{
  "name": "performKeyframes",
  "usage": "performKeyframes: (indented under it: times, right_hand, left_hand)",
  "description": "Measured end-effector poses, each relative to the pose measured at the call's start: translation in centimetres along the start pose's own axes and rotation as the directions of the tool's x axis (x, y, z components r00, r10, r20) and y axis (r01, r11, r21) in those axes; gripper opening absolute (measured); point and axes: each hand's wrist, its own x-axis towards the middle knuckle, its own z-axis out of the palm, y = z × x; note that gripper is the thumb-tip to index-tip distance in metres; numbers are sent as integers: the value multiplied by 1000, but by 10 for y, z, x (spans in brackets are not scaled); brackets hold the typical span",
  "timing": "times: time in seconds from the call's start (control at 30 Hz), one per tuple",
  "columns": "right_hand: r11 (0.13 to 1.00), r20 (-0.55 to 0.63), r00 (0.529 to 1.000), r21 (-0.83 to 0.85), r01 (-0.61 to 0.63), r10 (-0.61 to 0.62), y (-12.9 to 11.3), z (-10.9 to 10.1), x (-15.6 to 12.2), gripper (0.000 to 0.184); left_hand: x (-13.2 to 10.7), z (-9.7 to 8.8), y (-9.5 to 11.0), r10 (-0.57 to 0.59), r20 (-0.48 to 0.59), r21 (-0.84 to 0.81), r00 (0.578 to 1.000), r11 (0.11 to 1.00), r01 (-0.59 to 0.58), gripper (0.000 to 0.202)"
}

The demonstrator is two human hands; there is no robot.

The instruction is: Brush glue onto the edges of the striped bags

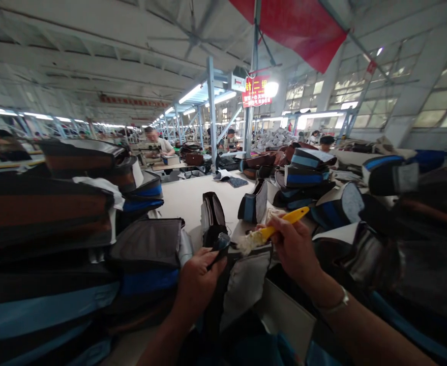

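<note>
My left hand (198,282) grips a small dark blue-black fabric piece (220,244) just in front of me, holding it upright. My right hand (294,249) holds a brush with a yellow handle (284,222); its whitish bristles (248,242) point left and sit close beside the dark piece. Below both hands lies a grey-white panel (246,284) on the work surface. A silver bracelet circles my right wrist.
Stacks of dark, brown and blue bag pieces (55,244) rise at the left, and more stacks (310,178) stand at the right. A white table (192,195) runs ahead between them. Other people sit at tables farther back and at the far right.
</note>
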Motion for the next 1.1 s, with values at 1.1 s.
performKeyframes:
  times: [1.1]
  right_hand:
    - [863, 375, 868, 255, -435, 326, 36, -96, 51, 23]
  left_hand:
    - [99, -51, -30, 297, -112, 371, 948, 898, -237, 25]
